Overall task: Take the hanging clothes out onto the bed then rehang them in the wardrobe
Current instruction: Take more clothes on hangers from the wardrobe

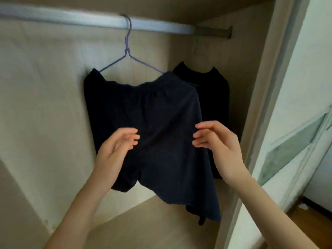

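Left hand (115, 148), right hand (218, 142) raised, fingers loosely curled, empty.

A metal rail (71, 17) spans the wardrobe top, carrying a purple wire hanger (127, 51) with dark shorts (152, 123); right of it hangs a black garment (213, 97).

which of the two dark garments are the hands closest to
The navy shorts on the purple hanger, in front; the black garment hangs behind them, nearer the right wall.

We've got plain navy shorts (161, 123) on a purple wire hanger (128, 51), a solid black garment (213, 97) behind, silver-grey rail (71, 17), and beige wardrobe walls (41, 87).
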Demonstrator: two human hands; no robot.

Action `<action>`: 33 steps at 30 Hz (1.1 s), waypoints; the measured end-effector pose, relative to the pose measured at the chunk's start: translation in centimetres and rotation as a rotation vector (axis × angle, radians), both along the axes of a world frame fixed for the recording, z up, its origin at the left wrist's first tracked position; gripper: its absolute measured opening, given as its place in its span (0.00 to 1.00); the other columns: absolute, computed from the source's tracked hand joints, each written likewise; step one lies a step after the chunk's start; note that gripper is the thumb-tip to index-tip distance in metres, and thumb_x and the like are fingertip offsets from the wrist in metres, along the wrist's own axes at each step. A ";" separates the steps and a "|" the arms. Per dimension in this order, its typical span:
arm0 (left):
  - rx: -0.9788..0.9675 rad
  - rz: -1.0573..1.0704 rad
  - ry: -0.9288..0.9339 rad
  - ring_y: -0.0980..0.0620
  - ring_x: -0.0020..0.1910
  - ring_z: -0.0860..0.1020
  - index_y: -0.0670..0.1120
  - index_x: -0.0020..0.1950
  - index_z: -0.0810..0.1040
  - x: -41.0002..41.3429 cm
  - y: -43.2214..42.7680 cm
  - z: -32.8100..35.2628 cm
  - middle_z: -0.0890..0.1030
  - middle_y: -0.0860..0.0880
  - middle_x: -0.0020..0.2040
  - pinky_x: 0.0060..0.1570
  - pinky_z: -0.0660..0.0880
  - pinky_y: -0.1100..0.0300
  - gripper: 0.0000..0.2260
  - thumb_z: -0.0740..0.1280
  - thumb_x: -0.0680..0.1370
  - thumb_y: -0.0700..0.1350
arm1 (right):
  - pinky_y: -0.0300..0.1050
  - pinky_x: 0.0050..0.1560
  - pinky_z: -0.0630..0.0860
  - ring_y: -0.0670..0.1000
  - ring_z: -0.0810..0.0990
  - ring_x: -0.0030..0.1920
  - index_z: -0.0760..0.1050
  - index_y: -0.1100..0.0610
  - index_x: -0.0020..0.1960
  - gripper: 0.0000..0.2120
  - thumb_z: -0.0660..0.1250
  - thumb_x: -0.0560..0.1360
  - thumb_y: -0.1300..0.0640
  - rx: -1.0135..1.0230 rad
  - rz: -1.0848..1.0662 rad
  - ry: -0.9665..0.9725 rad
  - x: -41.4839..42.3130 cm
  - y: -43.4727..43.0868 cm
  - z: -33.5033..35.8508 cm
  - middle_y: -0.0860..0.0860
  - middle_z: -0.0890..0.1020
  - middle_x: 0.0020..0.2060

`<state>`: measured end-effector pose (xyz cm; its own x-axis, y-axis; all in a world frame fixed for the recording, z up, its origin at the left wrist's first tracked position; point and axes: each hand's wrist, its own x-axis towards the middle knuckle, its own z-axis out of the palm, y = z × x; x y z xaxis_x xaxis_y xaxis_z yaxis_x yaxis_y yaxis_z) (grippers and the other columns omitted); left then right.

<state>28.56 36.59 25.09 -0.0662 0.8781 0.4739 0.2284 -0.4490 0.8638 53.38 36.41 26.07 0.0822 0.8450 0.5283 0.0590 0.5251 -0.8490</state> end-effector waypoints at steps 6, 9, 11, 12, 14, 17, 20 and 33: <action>0.120 0.055 -0.263 0.47 0.52 0.82 0.48 0.49 0.79 0.1 9.6 11.3 0.82 0.46 0.48 0.57 0.78 0.54 0.07 0.63 0.75 0.42 | 0.50 0.46 0.80 0.54 0.81 0.41 0.77 0.60 0.51 0.11 0.57 0.77 0.65 0.204 -0.212 -0.101 -0.5 9.4 12.2 0.53 0.81 0.41; -0.070 0.009 -0.414 0.46 0.53 0.80 0.38 0.60 0.76 0.7 14.0 14.0 0.79 0.40 0.55 0.57 0.76 0.56 0.12 0.62 0.79 0.41 | 0.47 0.47 0.78 0.55 0.80 0.49 0.75 0.59 0.59 0.12 0.59 0.78 0.60 0.191 -0.446 -0.402 0.0 14.8 15.7 0.53 0.80 0.49; -0.220 -0.112 -0.534 0.47 0.49 0.79 0.34 0.68 0.69 1.1 15.6 15.0 0.77 0.37 0.59 0.57 0.75 0.55 0.17 0.59 0.81 0.40 | 0.46 0.47 0.75 0.57 0.78 0.51 0.72 0.61 0.63 0.15 0.60 0.79 0.56 0.059 -0.549 -0.604 1.1 19.1 16.9 0.55 0.77 0.52; -0.251 -0.173 -0.575 0.46 0.47 0.79 0.34 0.68 0.68 1.4 16.0 15.4 0.77 0.35 0.59 0.56 0.74 0.54 0.16 0.58 0.82 0.38 | 0.46 0.46 0.74 0.57 0.78 0.48 0.72 0.62 0.63 0.16 0.60 0.79 0.54 -0.037 -0.548 -0.636 1.5 21.1 17.2 0.55 0.77 0.52; -0.232 -0.262 -0.613 0.44 0.47 0.81 0.35 0.63 0.70 1.9 16.1 16.3 0.79 0.35 0.56 0.56 0.76 0.51 0.11 0.56 0.82 0.36 | 0.43 0.37 0.76 0.53 0.78 0.36 0.72 0.64 0.57 0.15 0.60 0.80 0.53 -0.209 -0.482 -0.579 1.9 24.0 17.6 0.58 0.79 0.47; -0.160 -0.318 -0.686 0.45 0.39 0.80 0.38 0.53 0.70 2.7 16.0 17.0 0.77 0.41 0.40 0.47 0.82 0.49 0.06 0.54 0.83 0.36 | 0.36 0.20 0.68 0.51 0.72 0.25 0.72 0.64 0.49 0.09 0.58 0.81 0.58 -0.300 -0.384 -0.340 1.4 26.2 17.8 0.58 0.75 0.37; -0.093 -0.260 -0.701 0.51 0.26 0.71 0.40 0.46 0.68 3.0 16.8 17.5 0.66 0.46 0.31 0.28 0.79 0.58 0.09 0.52 0.83 0.37 | 0.40 0.22 0.66 0.50 0.67 0.27 0.76 0.65 0.51 0.10 0.59 0.79 0.60 -0.224 -0.418 -0.190 0.5 26.6 18.9 0.53 0.71 0.30; -0.089 -0.552 -0.378 0.59 0.15 0.59 0.41 0.42 0.71 1.1 13.9 15.7 0.61 0.54 0.19 0.18 0.60 0.71 0.13 0.51 0.83 0.37 | 0.33 0.17 0.58 0.45 0.61 0.15 0.72 0.58 0.35 0.15 0.55 0.79 0.61 -0.203 -0.317 0.011 -0.8 17.6 16.1 0.51 0.65 0.24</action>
